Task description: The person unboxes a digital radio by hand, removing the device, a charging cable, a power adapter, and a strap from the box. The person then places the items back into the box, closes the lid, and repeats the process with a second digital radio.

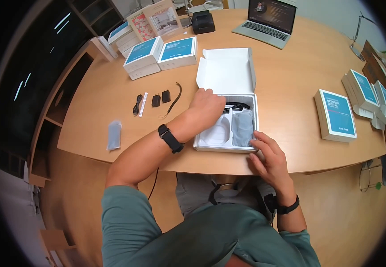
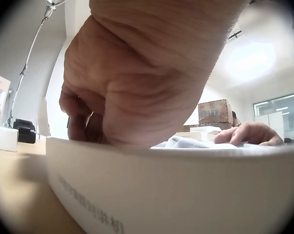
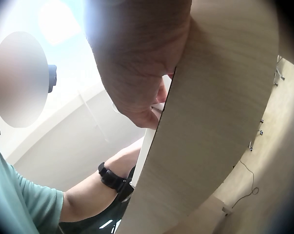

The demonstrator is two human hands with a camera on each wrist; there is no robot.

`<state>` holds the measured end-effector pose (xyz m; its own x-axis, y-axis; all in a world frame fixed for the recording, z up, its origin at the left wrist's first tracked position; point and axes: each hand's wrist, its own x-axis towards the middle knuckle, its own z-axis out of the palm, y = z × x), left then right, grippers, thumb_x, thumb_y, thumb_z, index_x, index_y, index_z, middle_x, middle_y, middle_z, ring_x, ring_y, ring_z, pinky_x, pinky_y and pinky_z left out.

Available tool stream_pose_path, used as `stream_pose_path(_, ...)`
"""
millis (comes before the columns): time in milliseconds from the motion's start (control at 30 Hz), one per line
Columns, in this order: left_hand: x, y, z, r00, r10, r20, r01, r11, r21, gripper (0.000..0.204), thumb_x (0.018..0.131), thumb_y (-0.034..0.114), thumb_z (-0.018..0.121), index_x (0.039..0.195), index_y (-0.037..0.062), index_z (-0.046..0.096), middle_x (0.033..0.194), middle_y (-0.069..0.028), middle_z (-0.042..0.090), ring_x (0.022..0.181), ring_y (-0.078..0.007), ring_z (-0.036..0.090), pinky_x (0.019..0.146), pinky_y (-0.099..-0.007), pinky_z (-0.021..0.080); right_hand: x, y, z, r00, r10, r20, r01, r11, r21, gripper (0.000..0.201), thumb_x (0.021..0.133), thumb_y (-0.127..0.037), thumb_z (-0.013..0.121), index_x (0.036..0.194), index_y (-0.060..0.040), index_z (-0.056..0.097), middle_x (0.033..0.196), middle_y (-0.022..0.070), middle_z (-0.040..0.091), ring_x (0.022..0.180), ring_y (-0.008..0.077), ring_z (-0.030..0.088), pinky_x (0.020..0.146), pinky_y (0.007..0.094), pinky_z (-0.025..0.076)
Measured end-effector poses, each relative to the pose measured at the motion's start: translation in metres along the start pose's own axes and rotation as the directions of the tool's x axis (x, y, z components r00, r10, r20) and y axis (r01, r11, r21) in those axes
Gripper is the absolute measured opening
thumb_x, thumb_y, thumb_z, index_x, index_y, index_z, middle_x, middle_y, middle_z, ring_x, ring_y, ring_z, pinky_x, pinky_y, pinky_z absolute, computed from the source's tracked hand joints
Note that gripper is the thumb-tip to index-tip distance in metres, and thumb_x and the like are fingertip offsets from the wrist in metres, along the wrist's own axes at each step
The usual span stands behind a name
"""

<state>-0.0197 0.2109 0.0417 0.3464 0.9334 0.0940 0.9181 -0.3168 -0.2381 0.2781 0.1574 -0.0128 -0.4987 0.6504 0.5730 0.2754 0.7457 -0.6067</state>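
Observation:
An open white box (image 1: pixel 226 150) stands near the table's front edge, lid (image 1: pixel 227 71) folded back. Its tray holds a bagged grey item (image 1: pixel 243 127) on the right and a black cable (image 1: pixel 239 106) along the back. The left hand (image 1: pixel 207 108) reaches over the box's left side, fingers bent down at the back-left part beside the cable; its fingertips are hidden. In the left wrist view, the left hand (image 2: pixel 137 78) dips behind the white box wall (image 2: pixel 161 190). The right hand (image 1: pixel 271 162) touches the box's front right corner with loosely bent fingers; the right wrist view shows this hand (image 3: pixel 139 63) at the table edge.
Left on the table lie a bagged item (image 1: pixel 114 135), a coiled cable (image 1: pixel 137 105), a white strip (image 1: pixel 143 105), two black adapters (image 1: pixel 156 100) and a strap (image 1: pixel 175 100). Blue-topped boxes (image 1: pixel 178 50) stand behind, another (image 1: pixel 337 116) at right, a laptop (image 1: pixel 264 32) at back.

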Motion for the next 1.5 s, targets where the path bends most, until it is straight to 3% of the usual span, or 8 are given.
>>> stream_pose_path(200,-0.006,-0.003,0.002,0.994,-0.101,-0.039,0.098,0.992,-0.081,0.004,0.091,0.008,0.070,0.092,0.0052,0.072,0.087,-0.0140,0.078,0.096,-0.0368,0.071,0.087,-0.0497,0.053,-0.001,-0.001,-0.003,1.000,0.014,0.005,-0.014,1.000,0.015,0.040,0.089,-0.003,0.082,0.128,-0.0018,0.074,0.146,0.0194,0.070,0.126,0.0388,0.071,0.105,0.0442,0.060)
stream_pose_path(300,-0.013,-0.008,-0.002,0.934,-0.159,-0.320,0.094,0.973,-0.209,0.008,0.091,0.011,0.070,0.090,0.0026,0.071,0.092,-0.0196,0.076,0.096,-0.0403,0.068,0.087,-0.0520,0.053,0.000,0.001,0.002,1.000,0.008,0.018,-0.009,0.999,0.034,0.040,0.089,-0.003,0.082,0.128,-0.0017,0.074,0.146,0.0194,0.070,0.127,0.0388,0.070,0.106,0.0444,0.060)
stream_pose_path(533,-0.060,-0.074,-0.047,0.793,-0.598,-0.118,0.376,0.632,-0.678,0.021,0.101,0.021,0.069,0.100,0.0015,0.077,0.085,-0.0141,0.075,0.082,-0.0254,0.072,0.077,-0.0405,0.057,-0.003,0.004,0.003,0.999,0.029,0.028,-0.030,0.999,0.037,0.041,0.089,-0.004,0.082,0.129,-0.0011,0.074,0.147,0.0198,0.069,0.130,0.0390,0.069,0.108,0.0451,0.058)
stream_pose_path(667,-0.113,-0.168,-0.014,0.603,-0.773,-0.199,0.559,0.587,-0.585,0.023,0.103,0.023,0.073,0.103,0.0013,0.080,0.078,-0.0067,0.074,0.073,-0.0145,0.068,0.071,-0.0357,0.055,-0.002,0.001,0.002,0.999,0.036,0.029,-0.037,0.999,0.031,0.040,0.090,-0.005,0.081,0.129,-0.0005,0.074,0.147,0.0199,0.069,0.130,0.0392,0.069,0.108,0.0451,0.058)
stream_pose_path(900,-0.147,-0.167,0.019,0.531,-0.844,-0.074,0.603,0.438,-0.667,0.023,0.100,0.024,0.073,0.099,0.0026,0.082,0.084,-0.0128,0.080,0.076,-0.0255,0.076,0.072,-0.0411,0.057,-0.002,0.002,0.003,0.999,0.035,0.040,-0.036,0.999,0.025,0.040,0.090,-0.004,0.081,0.129,-0.0004,0.074,0.147,0.0202,0.069,0.130,0.0392,0.069,0.109,0.0454,0.058)
stream_pose_path(1200,-0.097,-0.110,0.013,0.703,-0.712,0.002,0.656,0.647,-0.388,0.021,0.102,0.022,0.071,0.103,0.0023,0.079,0.092,-0.0174,0.079,0.089,-0.0382,0.076,0.081,-0.0490,0.058,0.000,-0.001,0.000,1.000,0.011,0.012,-0.011,1.000,0.017,0.041,0.089,-0.003,0.083,0.129,-0.0013,0.074,0.147,0.0199,0.069,0.128,0.0379,0.070,0.106,0.0443,0.059)
stream_pose_path(1300,-0.069,-0.082,0.007,0.839,-0.422,-0.345,0.235,0.851,-0.470,0.017,0.102,0.015,0.070,0.113,0.0055,0.078,0.108,-0.0165,0.079,0.099,-0.0400,0.074,0.089,-0.0479,0.059,-0.001,0.000,0.001,1.000,-0.005,0.000,0.005,1.000,0.000,0.041,0.089,-0.003,0.082,0.129,-0.0018,0.074,0.146,0.0197,0.069,0.128,0.0380,0.070,0.105,0.0442,0.059)
stream_pose_path(1500,-0.007,-0.008,0.008,0.996,0.032,-0.084,-0.046,0.983,-0.176,0.008,0.090,0.008,0.070,0.093,0.0056,0.077,0.096,-0.0168,0.077,0.101,-0.0385,0.074,0.086,-0.0500,0.061,-0.002,0.002,0.003,1.000,0.020,0.023,-0.020,1.000,0.008,0.040,0.090,-0.003,0.081,0.129,-0.0019,0.074,0.148,0.0195,0.069,0.130,0.0385,0.069,0.108,0.0447,0.059)
